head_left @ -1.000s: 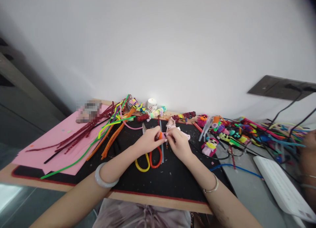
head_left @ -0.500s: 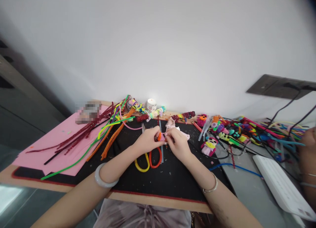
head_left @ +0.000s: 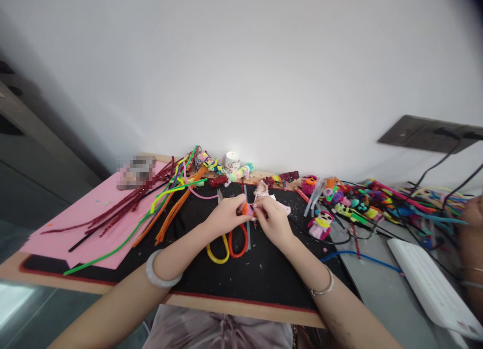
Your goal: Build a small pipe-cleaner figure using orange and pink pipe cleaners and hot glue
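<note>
Between my two hands is a small orange and pink fuzzy piece point(head_left: 247, 209), like a bit of pipe-cleaner craft. My left hand point(head_left: 226, 214) is closed round its left side, thumb and forefinger together. The fingertips of my right hand point(head_left: 272, 215) pinch its right end. Much of the piece is hidden by my fingers. Under my hands lie scissors with a yellow and an orange-red handle loop point(head_left: 238, 242). Just beyond my right hand sits a pale pink fluffy item point(head_left: 261, 189). A pink doll with a yellow collar point(head_left: 320, 225) lies to the right.
Pink sheets point(head_left: 68, 223) at left carry loose pipe cleaners point(head_left: 132, 208). A white roll point(head_left: 232, 160) stands by the wall. Finished colourful figures and cables crowd the right, near a white power strip point(head_left: 430, 283). Another person's hand point(head_left: 471, 223) is at the right edge.
Almost nothing differs. Both hands keep the same grip on the small piece, and the view has shifted very slightly.
</note>
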Demonstrator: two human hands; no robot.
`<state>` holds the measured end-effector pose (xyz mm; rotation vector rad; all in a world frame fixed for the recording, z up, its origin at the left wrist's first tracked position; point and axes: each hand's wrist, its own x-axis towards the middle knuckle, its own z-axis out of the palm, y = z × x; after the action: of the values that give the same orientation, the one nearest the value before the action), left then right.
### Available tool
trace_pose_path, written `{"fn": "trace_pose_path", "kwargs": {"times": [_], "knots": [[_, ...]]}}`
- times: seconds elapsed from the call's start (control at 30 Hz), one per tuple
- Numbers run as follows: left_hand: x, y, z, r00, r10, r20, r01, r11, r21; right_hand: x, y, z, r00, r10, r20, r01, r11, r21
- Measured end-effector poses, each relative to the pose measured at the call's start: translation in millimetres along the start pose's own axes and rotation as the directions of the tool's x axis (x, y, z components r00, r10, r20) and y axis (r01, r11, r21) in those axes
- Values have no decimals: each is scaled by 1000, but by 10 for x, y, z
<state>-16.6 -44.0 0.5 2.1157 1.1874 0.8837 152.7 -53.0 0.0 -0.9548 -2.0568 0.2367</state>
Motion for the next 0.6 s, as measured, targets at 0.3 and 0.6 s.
{"fn": "trace_pose_path", "kwargs": {"times": [0.3, 0.6], "knots": [[2, -4, 13, 1000, 14, -11, -14, 1000, -5, 0, 2, 3, 1000, 14, -13, -13, 1000, 6], [1, -23, 8, 1000, 20, 23, -21, 1000, 20, -7, 3, 4, 999, 35, -31, -34, 999, 18]]}}
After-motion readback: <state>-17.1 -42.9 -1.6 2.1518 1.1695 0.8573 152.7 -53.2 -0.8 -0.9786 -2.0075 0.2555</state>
